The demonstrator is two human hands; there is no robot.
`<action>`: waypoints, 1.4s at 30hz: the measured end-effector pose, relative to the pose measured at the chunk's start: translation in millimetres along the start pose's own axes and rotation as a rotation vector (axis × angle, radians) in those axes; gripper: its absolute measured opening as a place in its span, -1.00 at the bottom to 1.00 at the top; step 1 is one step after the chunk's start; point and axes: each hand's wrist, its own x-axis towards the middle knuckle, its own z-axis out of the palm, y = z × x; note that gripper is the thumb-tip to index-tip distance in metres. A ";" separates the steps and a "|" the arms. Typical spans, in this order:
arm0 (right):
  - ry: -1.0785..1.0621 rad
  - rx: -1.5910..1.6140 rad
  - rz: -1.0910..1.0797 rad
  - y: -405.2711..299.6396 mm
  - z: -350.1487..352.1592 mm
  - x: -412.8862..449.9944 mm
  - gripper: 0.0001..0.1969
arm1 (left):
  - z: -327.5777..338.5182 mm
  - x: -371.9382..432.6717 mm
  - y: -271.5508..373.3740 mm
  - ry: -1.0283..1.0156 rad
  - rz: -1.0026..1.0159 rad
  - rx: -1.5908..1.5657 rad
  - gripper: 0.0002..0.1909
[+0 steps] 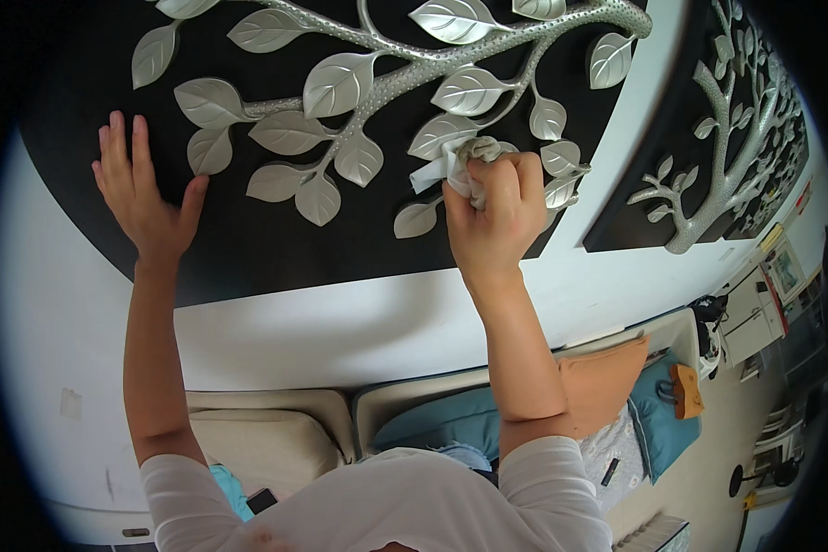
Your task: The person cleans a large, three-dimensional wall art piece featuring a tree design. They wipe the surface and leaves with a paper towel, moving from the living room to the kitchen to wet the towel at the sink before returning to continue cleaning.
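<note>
A black wall panel (303, 255) carries a raised silver branch (393, 86) with metallic-looking leaves. My left hand (145, 193) lies flat on the panel's left part, fingers apart, its thumb beside a silver leaf (210, 150). In my right hand (500, 207) is a crumpled, greyish-white cloth (464, 172), pressed near the leaves on the right side of the panel. The cloth covers part of one leaf (445, 136), and a small leaf (416, 220) shows just below it. The fingertips of my right hand are partly hidden in the cloth.
A second black panel with a silver tree (714, 172) hangs to the right. Below stands a beige sofa (269, 441) with an orange cushion (604, 383), teal cushions (666, 414), an orange bag (686, 392), a remote control (610, 472) and a phone (261, 501). A white cabinet (748, 317) stands farther right.
</note>
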 end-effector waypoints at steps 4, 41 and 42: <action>-0.041 -0.001 0.052 -1.2 -5.1 -9.0 -0.67 | -2.8 -0.1 -2.7 -0.013 0.000 -0.011 -0.12; -0.062 0.083 0.012 27.4 -56.5 -6.8 -0.53 | 0.0 -1.5 2.7 -0.037 -0.017 0.018 -0.14; -0.094 0.045 0.032 27.6 -48.3 -10.1 -0.54 | -0.7 -0.4 2.8 -0.041 -0.017 0.024 -0.14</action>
